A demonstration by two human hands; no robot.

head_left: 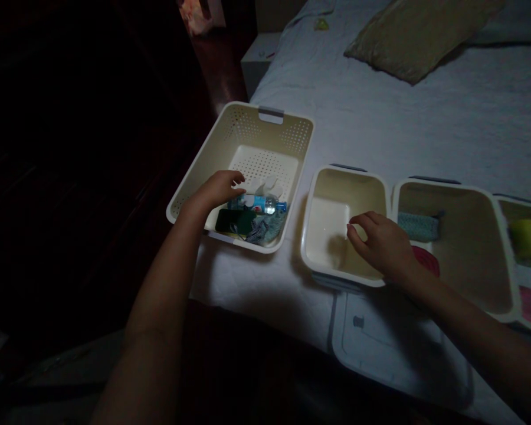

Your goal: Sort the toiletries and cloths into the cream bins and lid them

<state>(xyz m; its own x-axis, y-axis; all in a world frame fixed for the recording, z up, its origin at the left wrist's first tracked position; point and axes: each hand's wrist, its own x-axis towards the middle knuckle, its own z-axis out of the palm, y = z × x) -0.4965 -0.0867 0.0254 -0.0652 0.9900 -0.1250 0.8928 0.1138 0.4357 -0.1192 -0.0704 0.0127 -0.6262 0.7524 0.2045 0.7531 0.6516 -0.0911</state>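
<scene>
My left hand (221, 189) hovers inside the white perforated basket (232, 127), fingers bent and apart, nothing visible between them. Just under it lies a clear plastic bottle (259, 204) with a blue cap and label. A dark flat object (234, 221), a patterned cloth (265, 229) and a clear-whitish item (269, 186) are beside the bottle. Over the right part of a cream bin (327, 212) is my right hand (378, 239). Its thumb and fingers curve toward each other with a small gap, and I see nothing held. Inside that bin only bare floor and shadow show.
Another bin (469, 236) to the right holds a blue-green rolled item (418, 227) and a red item (426, 261). A further bin (504, 203) has yellow and pink things. A translucent lid (393, 342) lies in front. Behind are the bed (380, 118) and a cushion (416, 41).
</scene>
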